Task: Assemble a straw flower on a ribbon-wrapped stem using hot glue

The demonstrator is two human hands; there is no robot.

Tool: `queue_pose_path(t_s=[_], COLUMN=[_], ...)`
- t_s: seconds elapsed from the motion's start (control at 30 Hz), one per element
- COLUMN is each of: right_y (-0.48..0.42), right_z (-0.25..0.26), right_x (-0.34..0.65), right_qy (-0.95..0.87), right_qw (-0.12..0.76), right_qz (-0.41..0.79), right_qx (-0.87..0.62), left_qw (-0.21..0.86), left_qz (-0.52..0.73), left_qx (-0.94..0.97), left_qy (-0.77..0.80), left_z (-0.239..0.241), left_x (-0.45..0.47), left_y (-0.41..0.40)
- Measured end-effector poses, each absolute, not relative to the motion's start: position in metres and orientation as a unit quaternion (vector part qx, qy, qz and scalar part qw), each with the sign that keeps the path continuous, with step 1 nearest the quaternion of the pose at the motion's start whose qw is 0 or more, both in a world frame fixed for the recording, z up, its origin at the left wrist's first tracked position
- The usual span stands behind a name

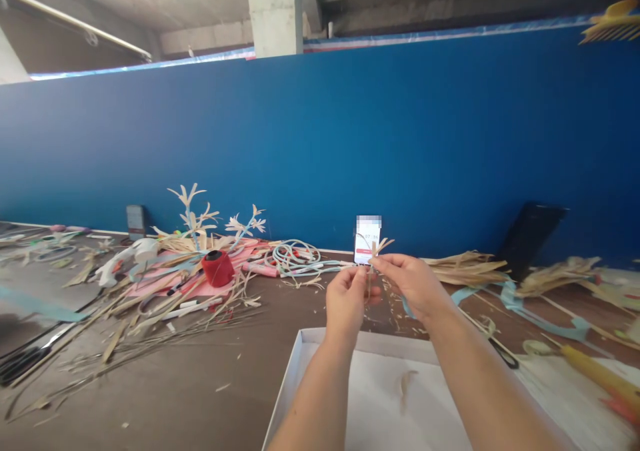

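A small sprig of pale dried-leaf strips on a thin stem is held up in front of me. My left hand is closed, pinching the stem low down. Just above and to the right, my right hand pinches the sprig near the base of its strips. A bit of light blue tape shows under the right hand; whether it is held cannot be made out. Beneath my forearms lies a shallow white box lid with a dried leaf scrap in it.
A lit phone leans on the blue partition. To the left are a red thread spool, a white glue gun, finished sprigs and scissors. Dried husks and a dark upright panel stand right.
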State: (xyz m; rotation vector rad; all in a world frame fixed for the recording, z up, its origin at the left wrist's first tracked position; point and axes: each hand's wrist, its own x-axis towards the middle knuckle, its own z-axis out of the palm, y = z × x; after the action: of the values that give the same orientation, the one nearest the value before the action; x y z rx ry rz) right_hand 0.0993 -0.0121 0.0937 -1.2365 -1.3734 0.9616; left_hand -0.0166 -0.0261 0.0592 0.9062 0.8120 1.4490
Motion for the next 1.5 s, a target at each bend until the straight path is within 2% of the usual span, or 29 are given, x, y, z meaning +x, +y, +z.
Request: queue_pose_path(t_s=[0.17,0.5,0.7,1.13,1.5], right_y=[-0.011,-0.015,-0.015,-0.016,-0.016], right_z=[0.09,0.094,0.094,0.092,0.092], right_x=[0.098,0.095,0.092,0.087,0.086], right_qy=[-0.593,-0.629,-0.64,-0.604,-0.603], right_qw=[0.494,0.47,0.474,0.506,0.504], right_qz=[0.404,0.386,0.355,0.379,0.378], right_qx=[-0.49,-0.485,-0.49,-0.485,-0.488], left_qw=[0.623,0.614,0.572,0.439,0.383], left_qz=[0.608,0.615,0.64,0.667,0.669], left_qx=[0.372,0.363,0.377,0.427,0.447], left_qy=[0.323,0.336,0.348,0.425,0.453], left_z=[0.06,0.061,0.057,0.06,0.057], left_x=[-0.019,-0.019,-0.018,-0.016,-0.015], left_y=[-0.027,-0.026,-0.024,-0.03,-0.03])
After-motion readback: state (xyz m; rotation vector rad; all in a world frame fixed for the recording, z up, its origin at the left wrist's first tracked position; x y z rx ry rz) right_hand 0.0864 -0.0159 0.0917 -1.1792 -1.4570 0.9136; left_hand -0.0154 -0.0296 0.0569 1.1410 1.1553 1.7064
